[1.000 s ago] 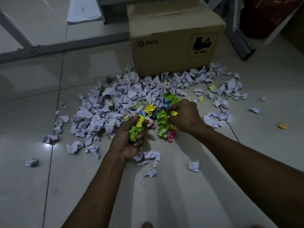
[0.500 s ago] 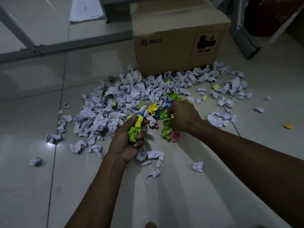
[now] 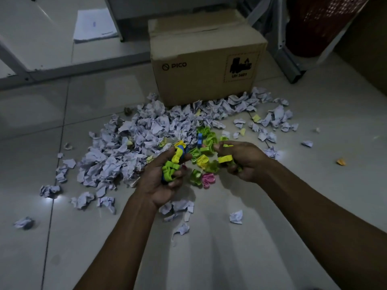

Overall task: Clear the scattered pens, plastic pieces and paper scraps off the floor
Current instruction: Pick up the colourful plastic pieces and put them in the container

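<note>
A wide heap of crumpled white paper scraps (image 3: 134, 147) covers the tiled floor in front of a cardboard box. Small green, yellow, blue and pink plastic pieces (image 3: 204, 160) lie at the heap's near right edge. My left hand (image 3: 165, 181) grips a bunch of green, yellow and blue plastic pieces, held just above the floor. My right hand (image 3: 243, 160) holds a yellow plastic piece (image 3: 225, 158) between curled fingers, right of the loose pieces. No pens are visible.
A closed cardboard box marked PICO (image 3: 206, 65) stands behind the heap. A metal frame leg (image 3: 290, 63) and a red basket (image 3: 320, 24) are at the back right. A stack of paper sheets (image 3: 94, 26) lies at the back left. Single scraps (image 3: 236, 217) dot the near floor.
My right hand has lifted off the pile of plastic pieces and drawn back to the right with a yellow piece in it. My left hand keeps its bunch.
</note>
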Available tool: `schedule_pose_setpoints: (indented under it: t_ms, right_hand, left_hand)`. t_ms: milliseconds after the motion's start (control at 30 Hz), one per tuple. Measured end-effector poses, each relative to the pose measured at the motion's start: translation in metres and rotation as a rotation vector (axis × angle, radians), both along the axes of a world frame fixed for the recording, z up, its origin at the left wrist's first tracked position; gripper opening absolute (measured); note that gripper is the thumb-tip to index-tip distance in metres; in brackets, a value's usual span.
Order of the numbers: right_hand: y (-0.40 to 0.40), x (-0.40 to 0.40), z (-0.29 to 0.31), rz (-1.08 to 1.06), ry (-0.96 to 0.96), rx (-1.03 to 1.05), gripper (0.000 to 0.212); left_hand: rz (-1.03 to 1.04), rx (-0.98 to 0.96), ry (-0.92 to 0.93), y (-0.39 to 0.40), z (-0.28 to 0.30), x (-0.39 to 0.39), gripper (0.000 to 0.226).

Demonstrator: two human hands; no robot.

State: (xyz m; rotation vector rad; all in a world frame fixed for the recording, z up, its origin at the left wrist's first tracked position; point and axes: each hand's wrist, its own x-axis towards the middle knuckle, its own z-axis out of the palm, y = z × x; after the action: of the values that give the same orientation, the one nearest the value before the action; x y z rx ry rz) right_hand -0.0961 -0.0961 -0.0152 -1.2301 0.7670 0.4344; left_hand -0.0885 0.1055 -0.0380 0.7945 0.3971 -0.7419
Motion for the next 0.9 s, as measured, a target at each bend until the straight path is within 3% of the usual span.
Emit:
schedule_pose_setpoints:
  t_ms: [167,233,533,700,900]
  right_hand:
    - [-0.011,-0.009,0.017,-0.143,0.051,0.315,0.005]
    - [-0.018,-0.007,0.027,-0.199,0.050,0.378,0.002]
    - [-0.061,0.028,0.072,-0.333,-0.040,0.586,0.016]
    - [-0.084,0.040,0.119,-0.423,-0.071,0.666,0.015]
    - [-0.109,0.035,0.228,-0.472,-0.052,0.746,0.017]
  left_hand:
    - [-0.126,-0.005,-0.016,-0.025,0.021,0.019,0.044]
    - [-0.166,0.053,-0.002,-0.038,0.034,0.029,0.031]
    - [-0.276,0.243,-0.109,-0.101,0.117,0.083,0.017]
    - [-0.278,0.275,-0.140,-0.129,0.180,0.106,0.016]
    - [-0.316,0.239,-0.101,-0.158,0.285,0.103,0.013]
